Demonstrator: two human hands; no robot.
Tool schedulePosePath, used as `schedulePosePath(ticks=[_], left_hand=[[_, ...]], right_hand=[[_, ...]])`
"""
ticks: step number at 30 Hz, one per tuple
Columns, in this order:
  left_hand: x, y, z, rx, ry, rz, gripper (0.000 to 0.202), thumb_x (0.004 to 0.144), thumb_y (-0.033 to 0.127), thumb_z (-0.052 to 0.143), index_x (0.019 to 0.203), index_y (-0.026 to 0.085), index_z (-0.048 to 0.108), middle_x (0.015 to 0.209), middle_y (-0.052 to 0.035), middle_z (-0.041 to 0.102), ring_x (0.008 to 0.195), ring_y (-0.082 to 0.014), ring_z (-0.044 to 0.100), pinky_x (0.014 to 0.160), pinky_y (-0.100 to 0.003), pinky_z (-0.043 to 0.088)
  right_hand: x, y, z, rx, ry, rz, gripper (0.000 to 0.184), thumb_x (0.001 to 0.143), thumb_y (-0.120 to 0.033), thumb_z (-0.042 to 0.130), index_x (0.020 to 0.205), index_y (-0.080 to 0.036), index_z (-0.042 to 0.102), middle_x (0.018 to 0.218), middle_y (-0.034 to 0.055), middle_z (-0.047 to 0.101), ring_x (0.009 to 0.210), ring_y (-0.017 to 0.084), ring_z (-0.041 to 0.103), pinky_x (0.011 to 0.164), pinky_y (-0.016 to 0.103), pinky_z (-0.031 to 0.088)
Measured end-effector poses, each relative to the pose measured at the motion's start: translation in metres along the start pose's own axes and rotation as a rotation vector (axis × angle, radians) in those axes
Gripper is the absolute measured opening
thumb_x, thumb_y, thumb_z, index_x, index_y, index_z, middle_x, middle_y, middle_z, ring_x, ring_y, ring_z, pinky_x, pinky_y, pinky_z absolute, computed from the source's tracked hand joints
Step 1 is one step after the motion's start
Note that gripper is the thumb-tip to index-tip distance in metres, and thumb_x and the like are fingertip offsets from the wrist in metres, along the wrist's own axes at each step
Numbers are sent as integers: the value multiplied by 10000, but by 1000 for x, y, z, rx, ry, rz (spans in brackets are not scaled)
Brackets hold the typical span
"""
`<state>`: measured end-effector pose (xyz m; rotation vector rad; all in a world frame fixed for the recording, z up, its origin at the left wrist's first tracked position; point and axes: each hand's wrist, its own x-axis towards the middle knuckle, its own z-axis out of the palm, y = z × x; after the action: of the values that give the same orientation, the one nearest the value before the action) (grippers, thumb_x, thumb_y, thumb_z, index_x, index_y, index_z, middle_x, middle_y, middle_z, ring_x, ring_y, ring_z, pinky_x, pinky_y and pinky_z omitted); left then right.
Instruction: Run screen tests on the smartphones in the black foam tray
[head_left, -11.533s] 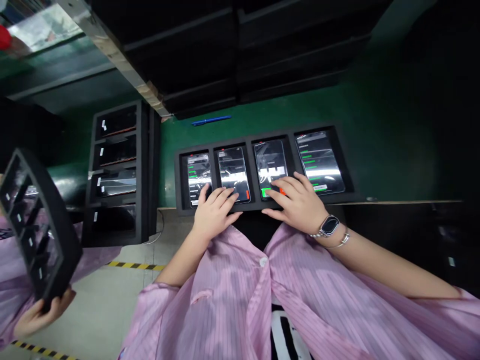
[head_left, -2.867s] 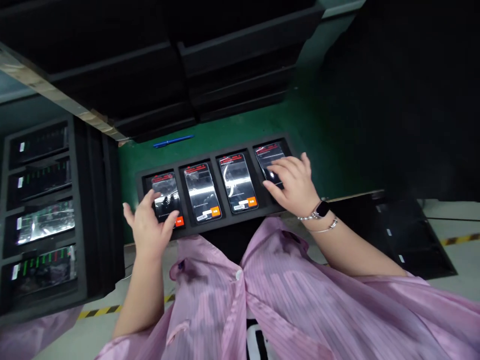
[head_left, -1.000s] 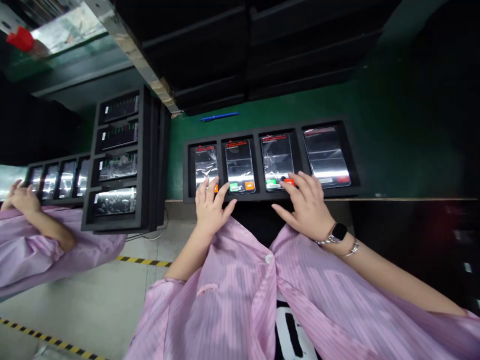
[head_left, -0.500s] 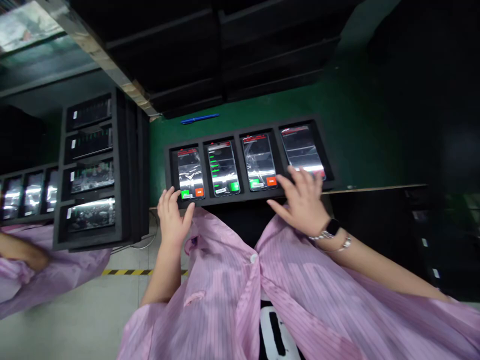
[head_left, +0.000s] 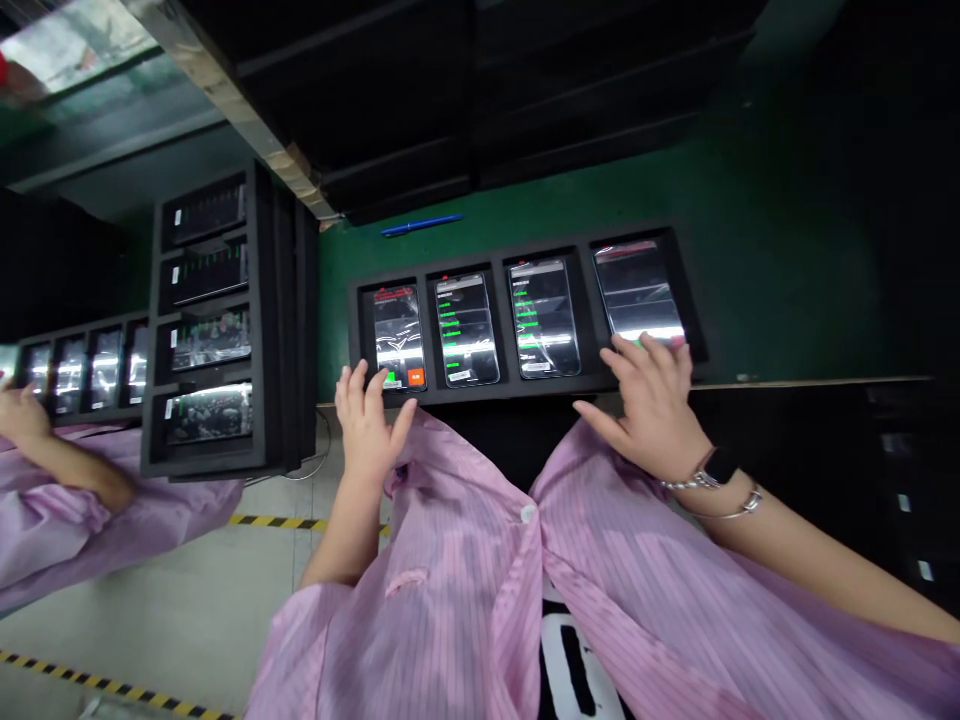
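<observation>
A black foam tray [head_left: 360, 335] lies on the green bench with a row of lit phones in its slots. My left hand [head_left: 367, 425] is open, its fingertips at the lower edge of the leftmost phone [head_left: 399, 335], near that screen's green and orange buttons. My right hand [head_left: 660, 405], with a watch and bracelet at the wrist, is open with fingers spread on the bottom of the rightmost phone [head_left: 637, 290]. The two middle phones [head_left: 466, 327] [head_left: 544, 317] show green list lines and are untouched.
A stack of black foam trays [head_left: 217, 320] holding more phones stands to the left. A blue pen [head_left: 421, 225] lies behind the tray, before dark stacked trays [head_left: 480, 90]. At far left a co-worker's hand [head_left: 19, 415] and pink sleeve are by another phone tray [head_left: 82, 365].
My right hand has slid right from the third phone to the rightmost one. My left hand stays at the leftmost phone. The third phone's screen now shows green list lines instead of buttons.
</observation>
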<state>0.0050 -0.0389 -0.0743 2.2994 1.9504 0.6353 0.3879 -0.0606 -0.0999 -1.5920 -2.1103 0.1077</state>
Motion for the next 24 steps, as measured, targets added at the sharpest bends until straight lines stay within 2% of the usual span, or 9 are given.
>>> schedulePosePath(ticks=[6, 12, 15, 20, 24], left_hand=[[16, 42, 15, -14, -66, 181, 492, 992, 550, 604, 1354, 221, 647, 1587, -169, 504, 1575, -400, 304, 1278, -625, 236], [19, 44, 28, 18, -31, 245, 463, 1001, 525, 605, 1347, 227, 680, 1556, -156, 552, 1528, -403, 380, 1267, -603, 245], [22, 42, 31, 19, -38, 233, 464, 987, 516, 629, 1372, 261, 680, 1574, -140, 541, 1527, -417, 381, 1253, -607, 266], [26, 43, 32, -27, -36, 229, 421, 979, 501, 651, 1315, 253, 700, 1577, -161, 524, 1542, -445, 342, 1240, -642, 276], [21, 30, 18, -192, 98, 208, 490, 967, 451, 685, 1371, 192, 586, 1526, -208, 527, 1526, -389, 378, 1241, -596, 328]], right_hand=[[19, -33, 11, 107, -79, -214, 629, 1061, -493, 508, 1585, -166, 388, 1508, 170, 579, 1480, 377, 442, 1259, 735, 146], [22, -41, 14, 57, -112, -209, 608, 1060, -484, 522, 1527, -103, 444, 1500, 192, 577, 1487, 388, 427, 1270, 699, 175], [19, -33, 9, 66, -76, -200, 583, 1044, -489, 555, 1497, -132, 471, 1505, 181, 575, 1498, 379, 416, 1274, 675, 210], [4, -1, -8, -1, -17, -107, 566, 1033, -475, 573, 1479, -139, 484, 1462, 202, 597, 1454, 392, 470, 1242, 699, 260], [-8, 17, -17, -60, -17, 20, 631, 1027, -557, 537, 1503, -148, 475, 1432, 220, 610, 1426, 429, 491, 1204, 742, 281]])
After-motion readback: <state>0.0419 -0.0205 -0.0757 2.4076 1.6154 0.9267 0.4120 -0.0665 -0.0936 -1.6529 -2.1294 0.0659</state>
